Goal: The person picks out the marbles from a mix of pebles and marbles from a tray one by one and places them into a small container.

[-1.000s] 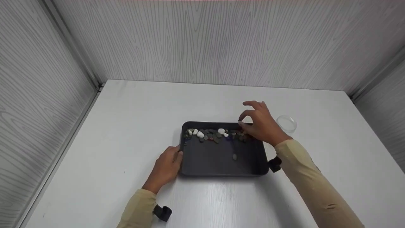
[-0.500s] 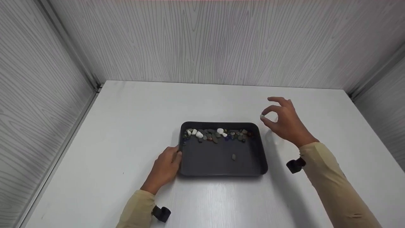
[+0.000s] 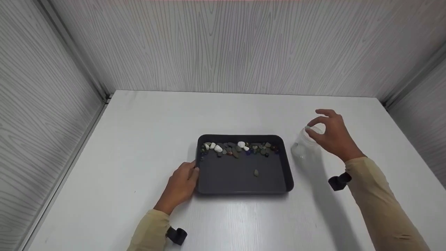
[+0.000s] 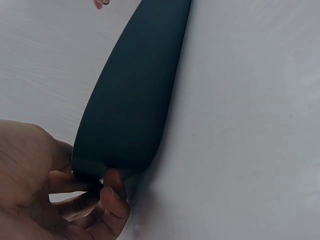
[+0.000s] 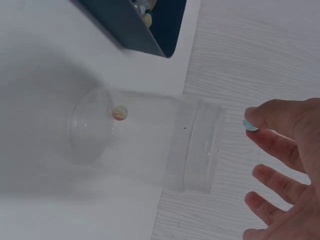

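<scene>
My right hand [image 3: 332,136] pinches a pale blue marble [image 5: 249,126] between thumb and index finger, the other fingers spread apart. In the right wrist view the marble is just off the mouth of a clear jar [image 5: 150,145]. An orange-and-white marble [image 5: 120,113] shows at the jar's bottom. The jar stands upright to the right of a dark rectangular tray [image 3: 226,179]. My left hand [image 3: 180,185] grips the tray's left side, fingers curled at its wall in the left wrist view.
Along the tray's far side lie white pebbles [image 3: 218,148], dark stones [image 3: 235,153] and small blue pieces [image 3: 248,152]. One greenish stone [image 3: 256,173] lies apart, nearer the front. The white table [image 3: 156,122] meets a wood-grain panel [image 3: 209,45] at the back.
My right hand has carried the marble from above the tray's far right corner rightward to the jar's mouth. The left hand keeps its place at the tray.
</scene>
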Demonstrator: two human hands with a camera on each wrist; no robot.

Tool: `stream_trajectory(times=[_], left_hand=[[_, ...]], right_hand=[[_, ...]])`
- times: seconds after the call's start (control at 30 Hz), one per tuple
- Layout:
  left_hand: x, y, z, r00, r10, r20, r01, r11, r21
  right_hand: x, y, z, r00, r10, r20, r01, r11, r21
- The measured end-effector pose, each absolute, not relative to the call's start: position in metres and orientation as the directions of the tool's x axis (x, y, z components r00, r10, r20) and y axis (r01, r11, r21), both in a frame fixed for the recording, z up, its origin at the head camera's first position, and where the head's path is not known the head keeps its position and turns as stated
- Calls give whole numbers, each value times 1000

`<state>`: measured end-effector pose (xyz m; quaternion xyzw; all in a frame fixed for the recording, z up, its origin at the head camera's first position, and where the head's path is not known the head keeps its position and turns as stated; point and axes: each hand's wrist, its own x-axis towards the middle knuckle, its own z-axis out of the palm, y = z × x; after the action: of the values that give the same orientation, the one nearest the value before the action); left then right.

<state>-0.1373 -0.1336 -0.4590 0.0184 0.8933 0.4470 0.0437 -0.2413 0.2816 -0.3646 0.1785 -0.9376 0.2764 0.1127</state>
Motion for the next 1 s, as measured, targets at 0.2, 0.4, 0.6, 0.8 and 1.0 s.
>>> stream_trajectory(times=[0.2,0.4,0.6,0.8,1.0], left_hand=[[-137,-133,-460,-996,67,-59,-8,592,806],[-137,-133,-460,-996,66,-60,-8,602,798],[-137,-133,-459,-997,66,-51,-1,602,799],[-135,-133,-458,-997,61,-37,7,605,796],[-136,-132,-458,-997,60,-44,1,604,797]], right_hand=[[-242,293,-368,-926,-247,287,-363,793,-490],[-240,297,-368,-938,-233,256,-335,797,-502],[-239,298,-369,-939,-231,253,-332,796,-506],[-238,298,-371,-931,-248,269,-355,791,-498],[-238,295,-370,-900,-277,338,-418,772,-479]])
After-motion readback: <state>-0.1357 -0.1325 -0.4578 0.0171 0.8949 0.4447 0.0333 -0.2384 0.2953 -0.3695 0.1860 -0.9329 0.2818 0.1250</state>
